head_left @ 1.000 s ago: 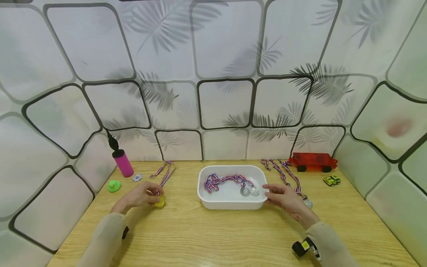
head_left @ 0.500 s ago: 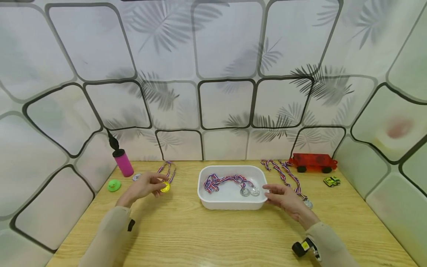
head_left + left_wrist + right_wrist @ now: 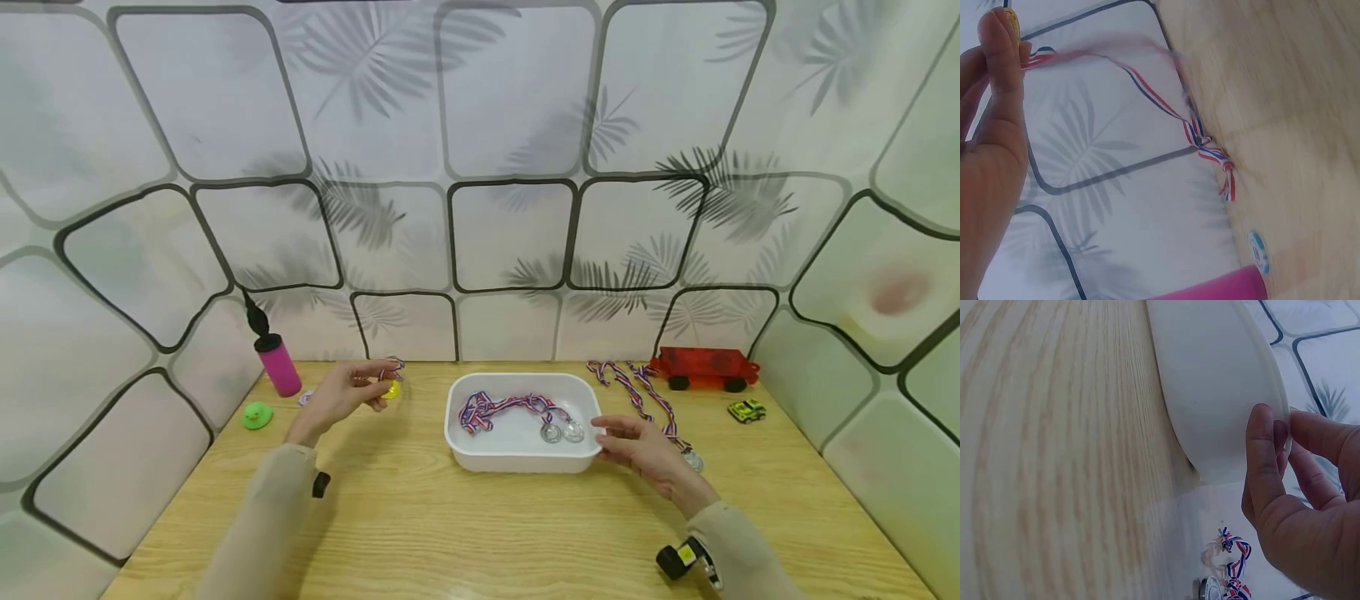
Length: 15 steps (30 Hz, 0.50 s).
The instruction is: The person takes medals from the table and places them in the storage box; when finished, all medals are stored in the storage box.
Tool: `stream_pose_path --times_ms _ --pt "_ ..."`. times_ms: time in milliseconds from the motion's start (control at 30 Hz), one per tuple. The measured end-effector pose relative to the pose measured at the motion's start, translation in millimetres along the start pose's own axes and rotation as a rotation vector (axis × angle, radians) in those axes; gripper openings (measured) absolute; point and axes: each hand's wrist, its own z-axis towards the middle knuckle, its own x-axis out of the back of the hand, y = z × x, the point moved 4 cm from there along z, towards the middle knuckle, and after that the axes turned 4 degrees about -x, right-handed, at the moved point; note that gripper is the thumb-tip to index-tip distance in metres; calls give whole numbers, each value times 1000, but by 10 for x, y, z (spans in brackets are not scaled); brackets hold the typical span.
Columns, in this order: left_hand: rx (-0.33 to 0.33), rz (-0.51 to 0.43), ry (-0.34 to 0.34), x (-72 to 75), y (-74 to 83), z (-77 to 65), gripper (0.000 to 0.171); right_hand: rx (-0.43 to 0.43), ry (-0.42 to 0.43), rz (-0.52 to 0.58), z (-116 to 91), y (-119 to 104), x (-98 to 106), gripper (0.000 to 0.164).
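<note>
A gold medal (image 3: 391, 389) is pinched at its disc by the left hand (image 3: 343, 396), over the back of the table (image 3: 450, 533), left of the white tray (image 3: 525, 462); seen from the left wrist, it appears to be off the wood. Its striped ribbon (image 3: 1163, 105) trails away from the fingers, partly blurred, down to a knotted end at the foot of the backdrop. To my eye the step in hand is the lifting of this medal. The next move, I'd judge, calls for a steady pinch and enough height to bring that knot clear of the table, without the ribbon snagging. Across from it, the right hand (image 3: 641, 450) grips the tray's near-right rim between thumb and fingers, which should keep the tray steady. Inside the tray lie two silver medals (image 3: 551, 432) with their ribbons bunched leftward. Just beyond the right hand, another silver medal (image 3: 693, 461) lies on the table. Farther out on that side are a red wagon (image 3: 701, 367) and a small yellow-green car (image 3: 747, 409); on the left stand a pink pump (image 3: 279, 369), a chip (image 3: 1259, 251) lying near it, and a green duck (image 3: 257, 416).
</note>
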Motion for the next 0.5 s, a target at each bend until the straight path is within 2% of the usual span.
stream_pose_path --times_ms 300,500 --pt "-30 -12 46 -57 95 102 40 1 -7 13 -5 4 -4 49" --pt "-70 -24 90 -40 229 203 34 3 -4 8 -18 -5 -4 47"
